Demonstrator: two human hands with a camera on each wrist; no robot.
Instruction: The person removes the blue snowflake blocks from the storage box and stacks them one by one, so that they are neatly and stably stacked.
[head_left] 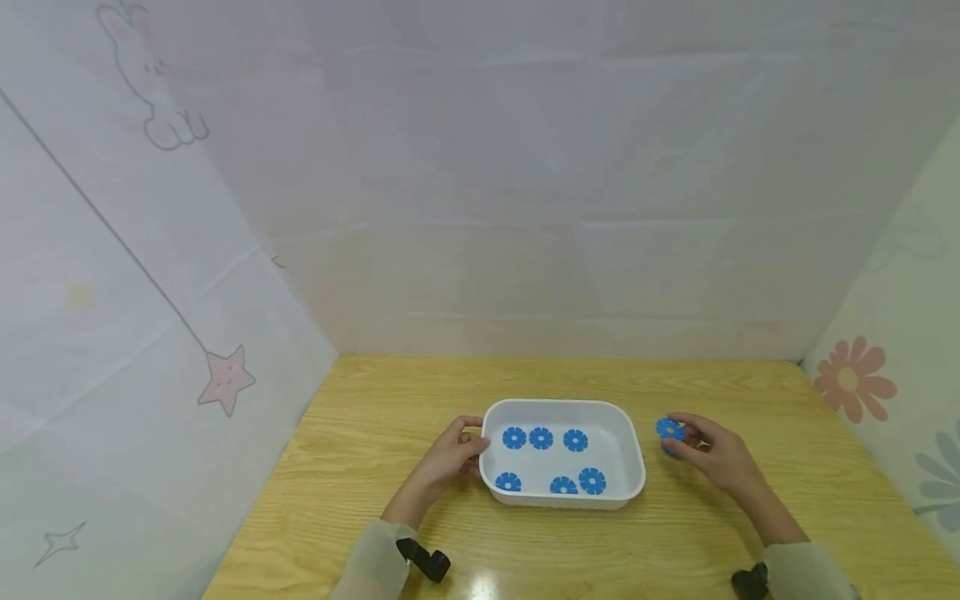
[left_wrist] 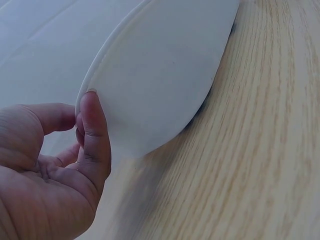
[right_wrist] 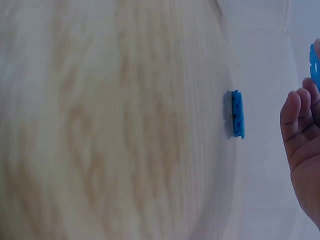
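Observation:
My left hand (head_left: pixel 448 454) grips the left rim of a white plastic tray (head_left: pixel 617 457), thumb over the edge and fingers outside, as the left wrist view shows close up. Several blue flower-shaped notched discs (head_left: pixel 576 440) lie spread over the tray's floor. Right of the tray, my right hand (head_left: pixel 716 457) pinches one more blue notched disc (head_left: pixel 667 429) between thumb and fingers, above the table. Below it on the tabletop lies another blue piece (right_wrist: pixel 237 114), seen edge-on in the right wrist view and partly hidden by the hand in the head view.
The wooden table (head_left: pixel 420 379) extends around the tray. Pale printed cloth walls (head_left: pixel 480 275) enclose it at the back and both sides. Black wrist straps (head_left: pixel 423 558) sit at the sleeves.

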